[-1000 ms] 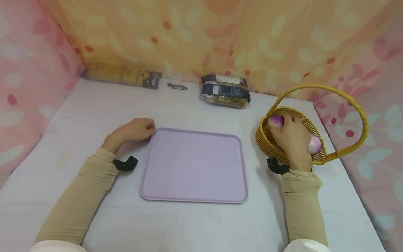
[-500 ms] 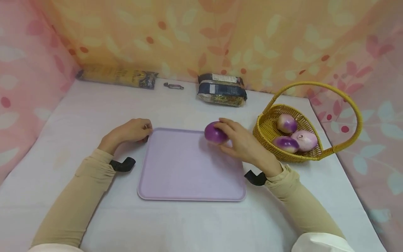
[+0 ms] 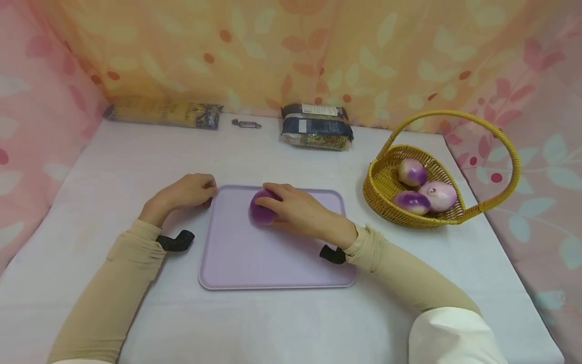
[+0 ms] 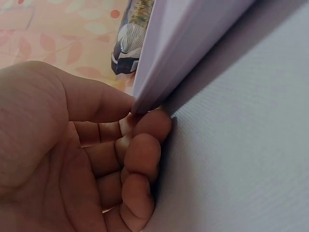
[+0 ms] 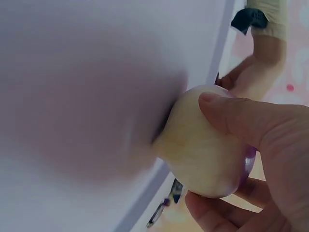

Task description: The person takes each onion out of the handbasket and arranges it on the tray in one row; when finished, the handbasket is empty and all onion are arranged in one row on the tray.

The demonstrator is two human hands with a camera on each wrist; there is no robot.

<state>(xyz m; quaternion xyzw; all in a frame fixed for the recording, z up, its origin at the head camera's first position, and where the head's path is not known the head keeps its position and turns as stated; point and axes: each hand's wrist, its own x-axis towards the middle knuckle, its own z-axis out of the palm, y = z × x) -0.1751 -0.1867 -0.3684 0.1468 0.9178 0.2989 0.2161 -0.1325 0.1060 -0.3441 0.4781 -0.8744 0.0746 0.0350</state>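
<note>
Gripping w/ R hand (image 3: pixel 300 212), R forearm (image 3: pixel 406 275) angled inward; pinching w/ L hand (image 3: pixel 187 193), L fingers (image 4: pixel 142 152) curled.

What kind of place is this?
Maybe an indoor work spot: flowery cloth hangs behind and on both sides of a white table, which holds a tray and a basket.
</note>
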